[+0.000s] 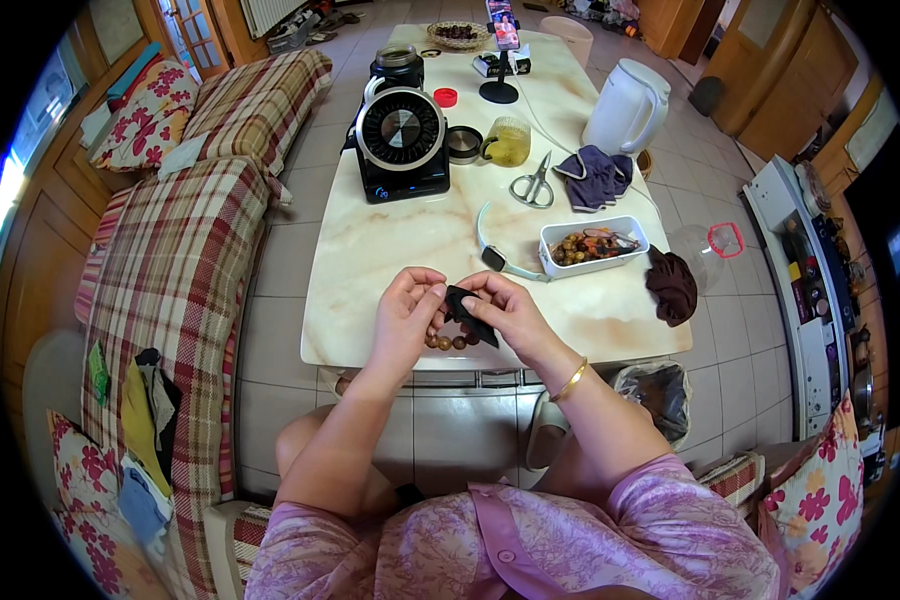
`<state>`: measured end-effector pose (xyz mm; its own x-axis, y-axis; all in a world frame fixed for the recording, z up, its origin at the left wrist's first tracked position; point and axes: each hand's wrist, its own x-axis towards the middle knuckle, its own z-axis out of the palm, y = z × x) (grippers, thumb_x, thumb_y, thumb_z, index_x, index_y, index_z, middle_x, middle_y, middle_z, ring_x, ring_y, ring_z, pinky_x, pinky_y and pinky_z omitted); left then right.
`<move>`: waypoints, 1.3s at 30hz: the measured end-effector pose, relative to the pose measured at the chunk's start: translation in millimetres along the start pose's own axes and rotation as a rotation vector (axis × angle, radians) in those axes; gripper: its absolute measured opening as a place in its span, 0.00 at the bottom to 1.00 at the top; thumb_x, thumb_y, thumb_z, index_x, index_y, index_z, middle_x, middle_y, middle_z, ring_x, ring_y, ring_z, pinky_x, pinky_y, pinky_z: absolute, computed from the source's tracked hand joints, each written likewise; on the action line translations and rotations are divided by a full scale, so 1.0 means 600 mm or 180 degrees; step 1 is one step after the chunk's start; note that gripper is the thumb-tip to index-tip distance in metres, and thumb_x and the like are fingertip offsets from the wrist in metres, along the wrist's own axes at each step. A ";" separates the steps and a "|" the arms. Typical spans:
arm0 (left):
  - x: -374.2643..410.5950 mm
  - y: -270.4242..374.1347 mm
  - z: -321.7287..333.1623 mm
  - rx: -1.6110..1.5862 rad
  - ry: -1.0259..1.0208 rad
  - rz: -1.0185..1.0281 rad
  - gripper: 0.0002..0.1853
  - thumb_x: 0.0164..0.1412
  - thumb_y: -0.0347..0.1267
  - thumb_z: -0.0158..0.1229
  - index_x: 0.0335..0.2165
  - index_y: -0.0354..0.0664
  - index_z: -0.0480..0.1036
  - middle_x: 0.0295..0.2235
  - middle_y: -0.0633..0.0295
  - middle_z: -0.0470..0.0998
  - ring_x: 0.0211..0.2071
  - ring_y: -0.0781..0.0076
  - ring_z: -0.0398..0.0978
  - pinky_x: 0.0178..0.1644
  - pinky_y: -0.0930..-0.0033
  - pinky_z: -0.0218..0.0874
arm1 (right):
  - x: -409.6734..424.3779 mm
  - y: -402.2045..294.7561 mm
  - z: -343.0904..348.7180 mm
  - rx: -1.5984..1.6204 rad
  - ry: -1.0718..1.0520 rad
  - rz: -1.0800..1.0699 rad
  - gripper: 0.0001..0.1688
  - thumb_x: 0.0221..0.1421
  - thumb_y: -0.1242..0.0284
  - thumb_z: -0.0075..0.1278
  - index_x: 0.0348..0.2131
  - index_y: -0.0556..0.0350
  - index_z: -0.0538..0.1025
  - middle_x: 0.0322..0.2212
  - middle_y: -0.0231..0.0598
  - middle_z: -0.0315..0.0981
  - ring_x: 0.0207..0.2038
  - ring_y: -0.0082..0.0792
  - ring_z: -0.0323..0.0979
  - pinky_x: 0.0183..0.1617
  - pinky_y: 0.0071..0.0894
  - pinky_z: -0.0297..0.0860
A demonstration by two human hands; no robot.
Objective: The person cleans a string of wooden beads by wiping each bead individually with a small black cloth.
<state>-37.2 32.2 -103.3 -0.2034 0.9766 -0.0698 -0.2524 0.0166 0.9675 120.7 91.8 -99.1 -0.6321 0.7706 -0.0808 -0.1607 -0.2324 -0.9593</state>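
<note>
Above the near edge of the table, my left hand (pixel 412 304) pinches a string of round brown beads (pixel 444 343), a bracelet by its look, which hangs below my fingers. A small black cloth (pixel 480 324) is held in my right hand (pixel 504 304), pressed against the upper part of the beads. The fingers of both hands nearly meet there, so part of the string is hidden. Just beyond my hands lies a smartwatch (pixel 493 259) with a pale band. To its right, a white plastic box (pixel 596 262) contains loose beads and small tools.
A marbled table (pixel 390 232) carries a black desk fan (pixel 405 139), scissors (pixel 532 184), a glass mug (pixel 508 142), a purple cloth (pixel 596 178), a white kettle (pixel 624 105) and a phone on a stand (pixel 501 90). Dark brown fabric (pixel 671 286) hangs at the right edge, above a lined bin (pixel 656 401).
</note>
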 end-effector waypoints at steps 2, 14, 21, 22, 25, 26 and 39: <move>0.000 0.001 -0.001 0.0035 -0.0059 -0.0026 0.06 0.63 0.30 0.51 0.39 0.42 0.66 0.23 0.70 0.70 0.20 0.88 0.64 0.22 0.85 0.55 | 0.000 0.001 -0.003 -0.0003 -0.0013 0.0037 0.08 0.62 0.71 0.46 0.35 0.58 0.72 0.26 0.31 0.73 0.26 0.16 0.68 0.27 0.18 0.69; -0.004 -0.003 0.006 0.0115 -0.0137 -0.0094 0.04 0.63 0.29 0.50 0.35 0.41 0.65 0.24 0.67 0.71 0.20 0.85 0.65 0.23 0.82 0.57 | 0.003 0.009 -0.019 0.0119 0.0113 0.0085 0.08 0.62 0.71 0.47 0.34 0.57 0.71 0.25 0.29 0.72 0.27 0.19 0.72 0.32 0.18 0.69; -0.001 -0.003 -0.001 -0.0038 -0.0174 -0.0095 0.05 0.63 0.29 0.51 0.36 0.41 0.65 0.25 0.66 0.72 0.21 0.84 0.66 0.24 0.82 0.57 | 0.009 0.023 -0.013 -0.0352 -0.0007 -0.0398 0.07 0.63 0.71 0.46 0.35 0.58 0.71 0.26 0.29 0.73 0.29 0.19 0.71 0.32 0.19 0.69; -0.003 -0.003 0.001 0.0013 -0.0299 -0.0124 0.05 0.63 0.29 0.51 0.37 0.41 0.65 0.25 0.66 0.72 0.21 0.84 0.66 0.24 0.82 0.57 | 0.009 0.025 -0.017 -0.0298 -0.0033 -0.0287 0.08 0.63 0.71 0.45 0.35 0.58 0.71 0.26 0.29 0.73 0.28 0.19 0.71 0.32 0.19 0.69; -0.010 -0.004 0.009 0.0075 -0.0573 -0.0180 0.06 0.62 0.29 0.52 0.37 0.41 0.65 0.24 0.67 0.72 0.21 0.85 0.66 0.24 0.82 0.57 | 0.005 0.025 -0.029 -0.0148 -0.0053 0.0037 0.10 0.64 0.70 0.44 0.34 0.58 0.71 0.25 0.29 0.73 0.27 0.18 0.70 0.31 0.18 0.68; -0.012 -0.005 0.013 0.0034 -0.0603 -0.0179 0.06 0.62 0.29 0.53 0.37 0.41 0.65 0.24 0.67 0.72 0.21 0.85 0.66 0.24 0.83 0.57 | 0.005 0.025 -0.031 -0.0107 -0.0016 0.0139 0.10 0.64 0.69 0.44 0.34 0.57 0.71 0.25 0.29 0.73 0.27 0.18 0.70 0.31 0.18 0.68; -0.001 -0.005 -0.003 -0.0225 -0.0228 -0.0059 0.08 0.62 0.30 0.53 0.39 0.43 0.64 0.25 0.67 0.72 0.21 0.86 0.66 0.24 0.84 0.57 | 0.007 0.021 -0.008 -0.0274 0.0055 -0.0366 0.08 0.63 0.71 0.47 0.34 0.58 0.70 0.24 0.29 0.72 0.27 0.15 0.69 0.32 0.16 0.68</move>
<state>-37.7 31.1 -106.8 -0.1307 0.9891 -0.0675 -0.3220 0.0221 0.9465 119.8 94.8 -113.1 -0.6001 0.7994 0.0271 -0.1651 -0.0907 -0.9821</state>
